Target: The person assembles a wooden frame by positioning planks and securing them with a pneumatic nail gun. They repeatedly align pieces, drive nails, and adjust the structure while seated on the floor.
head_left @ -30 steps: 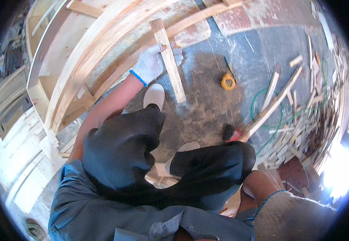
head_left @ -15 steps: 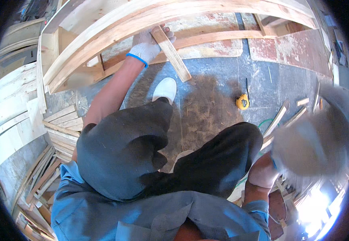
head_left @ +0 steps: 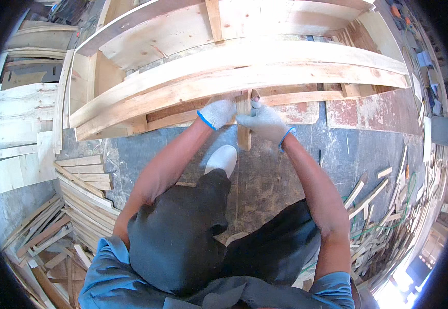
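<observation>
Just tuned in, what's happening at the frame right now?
A crouching person in white work gloves holds a short wooden slat upright against the front rail of a large wooden frame. The left hand and right hand grip it from either side near its top. Offcuts lie scattered to the right, stacked boards to the left.

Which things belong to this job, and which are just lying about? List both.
In hand:
left gloved hand
right gloved hand
short pale wooden slat
large pale timber frame

Lying about:
stacked pale boards
scattered wood offcuts
green hose
</observation>
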Demonstrator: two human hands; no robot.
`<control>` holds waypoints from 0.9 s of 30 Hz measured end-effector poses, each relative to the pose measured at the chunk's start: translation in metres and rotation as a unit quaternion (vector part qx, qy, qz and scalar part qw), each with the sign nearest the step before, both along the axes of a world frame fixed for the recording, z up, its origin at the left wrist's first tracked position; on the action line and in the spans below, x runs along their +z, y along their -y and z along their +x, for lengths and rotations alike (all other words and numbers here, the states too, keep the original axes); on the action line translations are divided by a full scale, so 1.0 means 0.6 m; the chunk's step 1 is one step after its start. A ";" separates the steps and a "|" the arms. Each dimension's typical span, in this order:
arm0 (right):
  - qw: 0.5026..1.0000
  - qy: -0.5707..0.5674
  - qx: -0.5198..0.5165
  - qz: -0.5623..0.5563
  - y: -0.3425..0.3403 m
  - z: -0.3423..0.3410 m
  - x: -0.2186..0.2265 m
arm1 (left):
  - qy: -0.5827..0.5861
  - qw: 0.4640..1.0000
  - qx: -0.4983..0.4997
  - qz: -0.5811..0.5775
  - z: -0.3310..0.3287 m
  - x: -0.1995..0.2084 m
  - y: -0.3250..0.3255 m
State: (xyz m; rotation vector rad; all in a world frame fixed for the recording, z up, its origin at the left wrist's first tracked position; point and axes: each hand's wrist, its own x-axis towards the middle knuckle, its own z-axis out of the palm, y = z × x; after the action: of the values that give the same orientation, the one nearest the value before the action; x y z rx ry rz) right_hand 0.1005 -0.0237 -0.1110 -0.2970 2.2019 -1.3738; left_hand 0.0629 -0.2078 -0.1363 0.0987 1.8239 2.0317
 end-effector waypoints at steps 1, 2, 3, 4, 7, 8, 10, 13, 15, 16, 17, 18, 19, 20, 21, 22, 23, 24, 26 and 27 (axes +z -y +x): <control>0.997 -0.062 0.023 0.045 0.004 -0.009 -0.014 | 0.064 0.997 0.030 0.032 0.001 -0.013 0.003; 0.987 -0.123 0.046 0.090 0.005 -0.017 -0.028 | -0.003 0.997 -0.017 -0.075 -0.009 -0.021 0.019; 0.986 -0.116 0.015 0.123 0.018 -0.025 -0.022 | -0.072 0.979 -0.054 -0.185 -0.017 -0.025 0.042; 0.982 -0.108 -0.017 0.155 0.033 -0.030 -0.016 | -0.157 0.955 -0.050 -0.245 -0.019 -0.031 0.058; 0.939 -0.266 -0.083 0.201 0.041 -0.058 -0.056 | -0.298 0.887 -0.062 -0.346 -0.033 -0.036 0.073; 0.910 -0.346 -0.099 0.205 0.036 -0.070 -0.082 | -0.271 0.897 -0.079 -0.341 -0.043 -0.034 0.076; 0.901 -0.344 -0.095 0.245 0.049 -0.082 -0.088 | -0.221 0.904 -0.106 -0.350 -0.039 -0.038 0.091; 0.884 -0.373 -0.085 0.267 0.064 -0.085 -0.120 | -0.213 0.881 -0.127 -0.403 -0.046 -0.041 0.099; 0.896 -0.344 -0.087 0.268 0.071 -0.080 -0.123 | -0.213 0.879 -0.127 -0.408 -0.048 -0.039 0.105; 0.901 -0.330 -0.088 0.268 0.075 -0.079 -0.118 | -0.216 0.879 -0.125 -0.407 -0.050 -0.038 0.107; 0.901 -0.336 -0.091 0.259 0.077 -0.079 -0.114 | -0.218 0.880 -0.121 -0.405 -0.052 -0.037 0.109; 0.900 -0.343 -0.094 0.251 0.077 -0.079 -0.111 | -0.221 0.882 -0.119 -0.400 -0.055 -0.036 0.110; 0.900 -0.349 -0.097 0.243 0.077 -0.081 -0.108 | -0.223 0.883 -0.117 -0.396 -0.057 -0.034 0.110; 0.896 -0.345 -0.070 0.270 0.077 -0.082 -0.105 | -0.227 0.885 -0.112 -0.390 -0.060 -0.032 0.113; 0.890 -0.340 -0.044 0.301 0.072 -0.083 -0.097 | -0.234 0.887 -0.110 -0.382 -0.063 -0.030 0.109; 0.883 -0.333 -0.018 0.330 0.066 -0.086 -0.093 | -0.239 0.890 -0.108 -0.372 -0.063 -0.028 0.106; 0.845 -0.449 -0.088 0.277 0.061 -0.091 -0.140 | -0.248 0.894 -0.102 -0.360 -0.069 -0.026 0.104; 0.864 -0.430 -0.079 0.250 0.059 -0.095 -0.143 | -0.252 0.897 -0.098 -0.351 -0.068 -0.027 0.107; 0.902 -0.385 -0.057 0.188 0.060 -0.094 -0.112 | -0.258 0.901 -0.083 -0.340 -0.072 -0.021 0.124; 0.930 -0.315 -0.038 0.185 0.060 -0.094 -0.077 | -0.263 0.902 -0.075 -0.333 -0.073 -0.014 0.132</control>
State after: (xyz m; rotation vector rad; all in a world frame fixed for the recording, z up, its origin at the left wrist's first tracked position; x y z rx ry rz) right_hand 0.0443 -0.0596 -0.1570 -0.5773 2.9682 -0.9397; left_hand 0.0193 -0.2869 -0.1446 0.6129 2.6448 1.2407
